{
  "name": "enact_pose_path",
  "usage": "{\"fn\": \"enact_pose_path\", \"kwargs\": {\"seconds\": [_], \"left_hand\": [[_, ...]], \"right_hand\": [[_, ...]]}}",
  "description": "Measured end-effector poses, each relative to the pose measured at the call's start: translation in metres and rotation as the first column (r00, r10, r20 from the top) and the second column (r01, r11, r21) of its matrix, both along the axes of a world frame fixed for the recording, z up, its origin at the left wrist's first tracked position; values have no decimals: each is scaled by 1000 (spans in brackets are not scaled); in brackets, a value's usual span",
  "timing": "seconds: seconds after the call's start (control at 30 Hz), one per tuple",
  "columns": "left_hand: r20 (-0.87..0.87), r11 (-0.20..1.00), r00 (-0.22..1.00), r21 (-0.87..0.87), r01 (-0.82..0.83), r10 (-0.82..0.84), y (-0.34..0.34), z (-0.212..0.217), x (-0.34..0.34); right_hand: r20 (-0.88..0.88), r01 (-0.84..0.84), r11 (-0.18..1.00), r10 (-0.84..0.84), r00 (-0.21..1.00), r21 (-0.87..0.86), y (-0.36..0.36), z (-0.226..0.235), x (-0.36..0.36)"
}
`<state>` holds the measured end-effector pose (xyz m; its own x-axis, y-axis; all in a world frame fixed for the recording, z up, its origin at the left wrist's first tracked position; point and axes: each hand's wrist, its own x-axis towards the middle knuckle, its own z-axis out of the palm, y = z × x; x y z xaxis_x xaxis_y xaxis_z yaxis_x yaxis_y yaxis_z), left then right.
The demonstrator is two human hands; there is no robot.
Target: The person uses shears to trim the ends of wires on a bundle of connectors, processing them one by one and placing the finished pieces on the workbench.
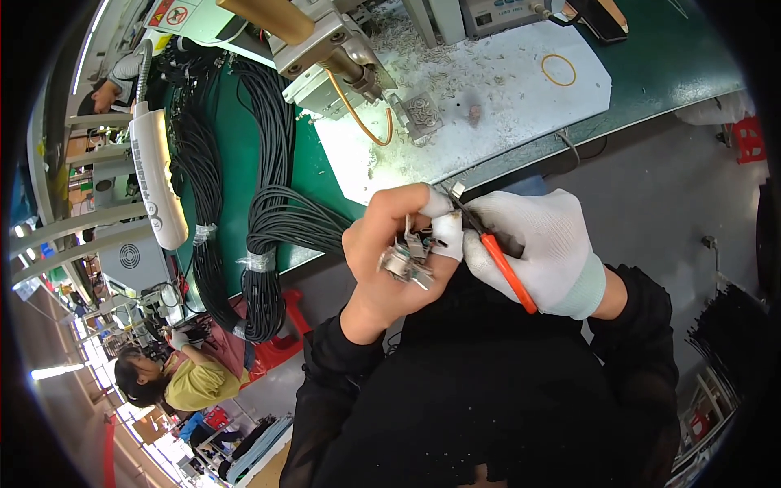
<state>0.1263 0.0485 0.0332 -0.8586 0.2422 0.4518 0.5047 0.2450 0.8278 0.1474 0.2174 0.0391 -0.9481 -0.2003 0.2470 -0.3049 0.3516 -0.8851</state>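
Just off the counter (pixel 651 73) edge, over open floor, the left hand (pixel 390 260) pinches metal connectors (pixel 407 260); the gloved right hand (pixel 545 244) grips red-handled cutters (pixel 504 272) touching them.

Place: it was a factory assembly floor for cable work.
Bench: a long green workbench (pixel 667 57) carried a white mat (pixel 488 106) littered with wire scraps.
Stock: bundles of black cables (pixel 268 220) lay taped in hanks.
Machinery: a bench-mounted press tool (pixel 333 49) stood near.
Staff: another worker in yellow (pixel 183 378) sat further along the line.
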Motion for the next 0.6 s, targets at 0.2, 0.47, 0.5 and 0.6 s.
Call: {"fn": "enact_pose_path", "kwargs": {"seconds": [0.2, 0.47, 0.5, 0.6], "left_hand": [[378, 992, 926, 112, -49, 3, -2, 2, -1], [677, 958, 724, 275, -78, -135, -14, -10, -13], [816, 910, 509, 391, -137, -274, -16, -9, -16], [829, 860, 441, 467, -206, -345, -27, -31, -22]], "right_hand": [[-107, 70, 995, -63, 992, 69, -3, -5, -4], [300, -118, 993, 104, 948, 27, 3, -2, -14], [287, -111, 994, 107, 952, -2, 0, -10, -12], [261, -98, 993, 113, 959, -67, -4, -31, -13]]}}
